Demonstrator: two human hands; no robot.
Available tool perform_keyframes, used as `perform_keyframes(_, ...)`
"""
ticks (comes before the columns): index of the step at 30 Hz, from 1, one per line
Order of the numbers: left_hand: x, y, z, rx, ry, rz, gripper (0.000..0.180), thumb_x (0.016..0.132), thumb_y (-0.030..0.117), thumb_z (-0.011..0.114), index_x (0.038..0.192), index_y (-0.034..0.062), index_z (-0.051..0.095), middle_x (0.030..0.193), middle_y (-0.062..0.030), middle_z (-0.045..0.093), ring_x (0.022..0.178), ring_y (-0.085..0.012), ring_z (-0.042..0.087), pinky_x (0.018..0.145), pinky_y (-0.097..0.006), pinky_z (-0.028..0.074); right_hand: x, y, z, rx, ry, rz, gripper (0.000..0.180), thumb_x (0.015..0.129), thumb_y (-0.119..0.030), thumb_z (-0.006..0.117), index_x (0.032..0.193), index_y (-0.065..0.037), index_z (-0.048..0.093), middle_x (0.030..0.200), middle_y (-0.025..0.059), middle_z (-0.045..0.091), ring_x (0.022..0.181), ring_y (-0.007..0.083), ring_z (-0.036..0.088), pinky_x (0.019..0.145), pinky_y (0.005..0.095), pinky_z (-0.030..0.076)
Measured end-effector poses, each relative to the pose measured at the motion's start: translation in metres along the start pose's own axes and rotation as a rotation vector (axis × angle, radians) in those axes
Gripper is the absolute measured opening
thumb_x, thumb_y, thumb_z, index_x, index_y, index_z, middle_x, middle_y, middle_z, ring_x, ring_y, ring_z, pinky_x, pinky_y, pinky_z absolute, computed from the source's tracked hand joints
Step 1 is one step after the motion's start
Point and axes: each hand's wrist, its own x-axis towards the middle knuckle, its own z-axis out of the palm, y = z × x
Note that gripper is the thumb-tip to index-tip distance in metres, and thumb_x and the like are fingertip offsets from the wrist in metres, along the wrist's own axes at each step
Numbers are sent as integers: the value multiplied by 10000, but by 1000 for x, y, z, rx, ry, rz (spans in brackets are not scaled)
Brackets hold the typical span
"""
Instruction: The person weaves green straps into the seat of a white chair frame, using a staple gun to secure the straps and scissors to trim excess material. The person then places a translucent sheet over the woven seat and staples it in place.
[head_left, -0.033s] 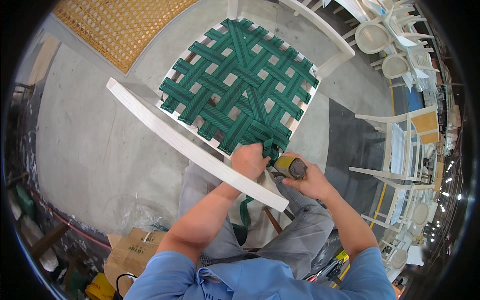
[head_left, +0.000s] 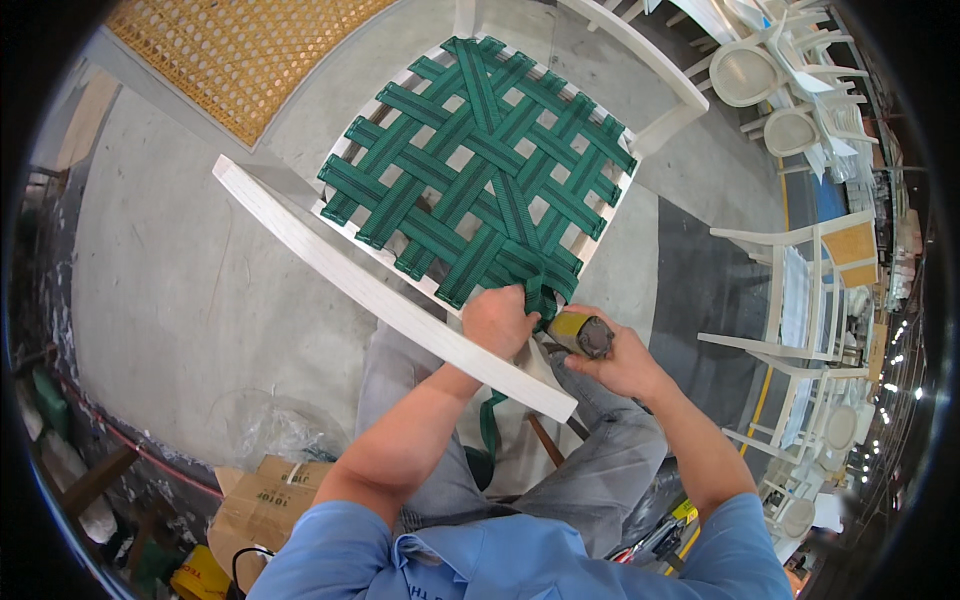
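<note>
A pale wooden chair frame (head_left: 395,295) stands before me, its seat laced with woven green webbing (head_left: 470,160) that has dark stripes. At the seat's near corner, my left hand (head_left: 500,322) is closed on the webbing's loose end (head_left: 540,290), bunched and folded there. A green strip (head_left: 489,420) hangs below the chair's near rail, between my legs. My right hand (head_left: 622,362) is wrapped round a staple gun (head_left: 582,334) with an olive-yellow body and a round grey cap. The gun is close beside the folded webbing; its nose is hidden.
A cane-woven panel (head_left: 240,60) lies at the far left. Several pale chair frames (head_left: 775,290) stand along the right side. A cardboard box (head_left: 265,505) and clear plastic (head_left: 285,430) are at lower left. Hand tools (head_left: 655,540) lie by my right hip.
The loop of webbing above my left hand has become smaller and tighter against the seat corner. Both hands and the staple gun have stayed almost where they were.
</note>
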Motion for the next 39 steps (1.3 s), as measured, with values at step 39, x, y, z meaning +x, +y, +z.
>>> perform_keyframes(39,5,-3,-11,10,-63,-41,425,753,402,809,929,25,723,893,-216,719,880,-410,696,797,-494,560,-39,-22,-19,13,97,70,607,821,-143,834,1366,-109,567,1060,90,732,889,177,692,800,336,564)
